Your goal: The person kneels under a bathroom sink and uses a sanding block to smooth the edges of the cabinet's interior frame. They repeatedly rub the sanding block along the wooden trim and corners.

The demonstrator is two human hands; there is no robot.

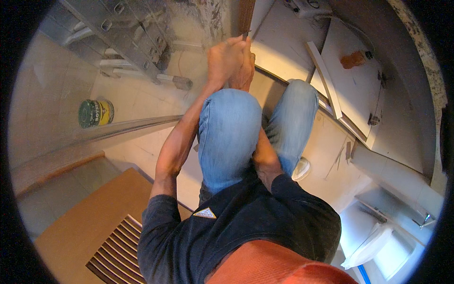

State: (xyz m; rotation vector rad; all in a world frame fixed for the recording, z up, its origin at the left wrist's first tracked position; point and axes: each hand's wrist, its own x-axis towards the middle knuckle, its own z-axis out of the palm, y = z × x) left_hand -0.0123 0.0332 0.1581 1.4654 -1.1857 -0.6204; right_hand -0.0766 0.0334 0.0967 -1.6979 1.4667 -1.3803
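Observation:
Both of my hands are together beyond my knees, at the foot of an upright brown wooden strip [246,16]. My left hand [223,59] is closed and overlaps my right hand [246,68], whose arm reaches up between my legs. A thin dark tool tip [245,35] pokes out above the fingers, close to the wood. Its handle is hidden inside the grip, so its kind does not show. Which hand bears most of the hold is also hard to make out.
A white board [324,80] leans across pale panels at the right, near an orange-and-black power tool [354,60]. A green and yellow can [96,113] stands at left. Metal ladder-like framing [116,35] rises at upper left. A brown slatted panel [85,217] lies lower left.

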